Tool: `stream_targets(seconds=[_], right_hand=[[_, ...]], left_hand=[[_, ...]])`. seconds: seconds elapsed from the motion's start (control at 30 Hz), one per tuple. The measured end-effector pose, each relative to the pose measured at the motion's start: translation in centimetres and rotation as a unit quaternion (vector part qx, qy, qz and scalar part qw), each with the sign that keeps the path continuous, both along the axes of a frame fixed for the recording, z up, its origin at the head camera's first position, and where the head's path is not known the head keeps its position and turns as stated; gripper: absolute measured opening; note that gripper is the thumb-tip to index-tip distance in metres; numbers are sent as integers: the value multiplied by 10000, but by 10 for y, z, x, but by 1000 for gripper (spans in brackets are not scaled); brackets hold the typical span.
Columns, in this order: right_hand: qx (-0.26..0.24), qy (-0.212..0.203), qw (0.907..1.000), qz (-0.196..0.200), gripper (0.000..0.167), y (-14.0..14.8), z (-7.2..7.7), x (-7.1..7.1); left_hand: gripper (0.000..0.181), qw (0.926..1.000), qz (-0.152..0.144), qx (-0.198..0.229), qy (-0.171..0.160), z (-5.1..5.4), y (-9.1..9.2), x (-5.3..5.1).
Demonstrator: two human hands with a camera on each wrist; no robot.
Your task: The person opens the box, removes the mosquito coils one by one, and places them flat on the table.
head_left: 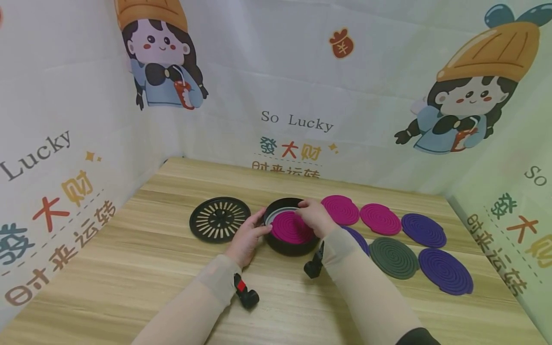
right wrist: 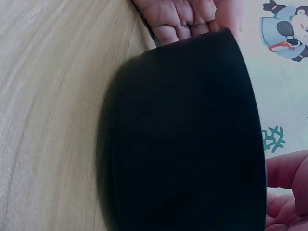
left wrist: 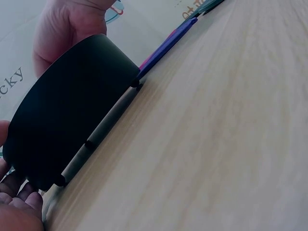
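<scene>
A round black holder (head_left: pixel 286 249) with a pale inner ring stands at the middle of the table. A magenta coaster (head_left: pixel 290 228) with concentric ridges lies within its rim, off-centre toward the near side. My left hand (head_left: pixel 247 242) holds the holder's left side, thumb at the rim and fingers low along the wall. Over the right part of the rim, my right hand (head_left: pixel 317 216) has curled fingers at the magenta coaster's edge and appears to pinch it; the fingertips are partly hidden. Both wrist views show the holder's dark outer wall (left wrist: pixel 72 110) between the hands.
Left of the holder lies a black slotted round lid (head_left: pixel 220 219). To the right are two magenta coasters (head_left: pixel 340 210), a green coaster (head_left: pixel 394 258) and several purple coasters (head_left: pixel 446 270), one partly behind the right forearm. Printed cloth walls (head_left: pixel 366 96) enclose the wooden table.
</scene>
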State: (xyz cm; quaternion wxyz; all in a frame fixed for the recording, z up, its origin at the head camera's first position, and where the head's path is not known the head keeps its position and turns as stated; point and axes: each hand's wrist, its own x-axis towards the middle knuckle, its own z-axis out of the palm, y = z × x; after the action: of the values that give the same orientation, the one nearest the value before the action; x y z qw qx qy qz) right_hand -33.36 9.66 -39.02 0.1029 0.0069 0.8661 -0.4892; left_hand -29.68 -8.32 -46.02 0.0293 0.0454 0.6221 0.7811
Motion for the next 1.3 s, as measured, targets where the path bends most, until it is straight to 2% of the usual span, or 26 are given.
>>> stream_targets(seconds=[0.2, 0.3, 0.47, 0.6, 1.1, 1.3], right_hand=[[301, 25, 9994, 151, 39, 0, -2, -3], [619, 98, 9977, 258, 38, 0, -1, -4], [1291, 323, 9898, 502, 38, 1, 0, -4], [1580, 408, 9845, 645, 38, 1, -1, -6], [1181, 408, 9907, 539, 40, -4, -5, -5], [1267, 524, 9893, 504, 41, -4, -7, -6]], left_hand=[[63, 10000, -14, 9, 36, 0, 0, 0], [63, 10000, 2, 11, 24, -1, 0, 0], [64, 10000, 10, 22, -7, 1, 1, 0], [64, 10000, 15, 41, -42, 2, 1, 1], [63, 10000, -14, 12, 8, 2, 1, -1], [63, 10000, -7, -13, 6, 1, 1, 0]])
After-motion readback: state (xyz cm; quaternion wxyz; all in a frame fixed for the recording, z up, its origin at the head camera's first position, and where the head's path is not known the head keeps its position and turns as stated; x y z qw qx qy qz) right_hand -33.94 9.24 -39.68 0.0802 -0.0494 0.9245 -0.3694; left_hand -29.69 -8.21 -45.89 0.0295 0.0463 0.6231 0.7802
